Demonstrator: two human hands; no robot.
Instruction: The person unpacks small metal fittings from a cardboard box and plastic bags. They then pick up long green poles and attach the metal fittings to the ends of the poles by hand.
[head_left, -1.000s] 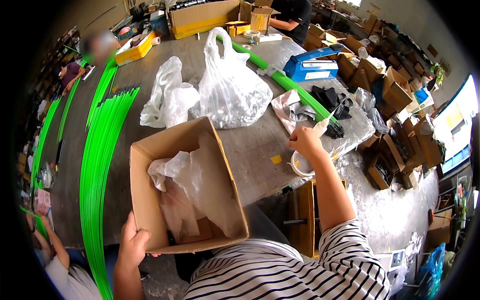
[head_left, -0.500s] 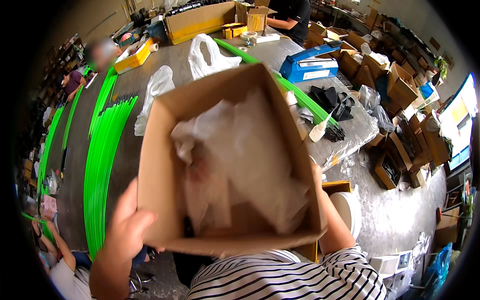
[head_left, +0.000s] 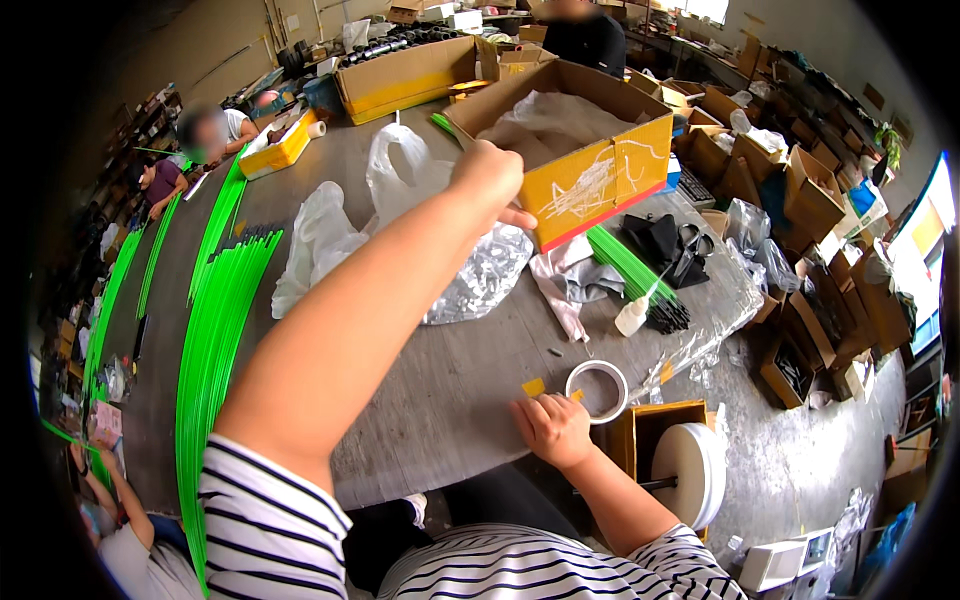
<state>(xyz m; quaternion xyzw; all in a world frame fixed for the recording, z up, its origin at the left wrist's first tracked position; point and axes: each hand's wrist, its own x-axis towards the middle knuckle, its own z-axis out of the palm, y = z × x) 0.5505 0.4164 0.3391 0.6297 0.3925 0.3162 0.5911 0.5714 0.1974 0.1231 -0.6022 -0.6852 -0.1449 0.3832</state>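
My left hand (head_left: 487, 183) is closed on the near left corner of an open cardboard box (head_left: 600, 183), which is held tilted above the far part of the table. Its outer side is yellow with white scuffs and a red lower edge; crumpled translucent plastic (head_left: 560, 120) lies inside. Close to the table's front edge, my right hand (head_left: 555, 428) has its fingers curled at the rim of a white roll of tape (head_left: 624, 391). Small yellow pieces (head_left: 533, 387) show by those fingers. Left of the box stands a white plastic bag (head_left: 480, 280) with shiny, silvery contents.
Bundles of bright green rods (head_left: 225, 350) lie along the left. Around the right side are a small white bottle (head_left: 632, 316), a pinkish cloth (head_left: 562, 290), black scissors (head_left: 692, 245) and a white round disc (head_left: 690, 475). Other people work at the far and left sides.
The box has moved from in front of me to the far right, now in my left hand alone. My right hand has left the box and come down near the front edge.
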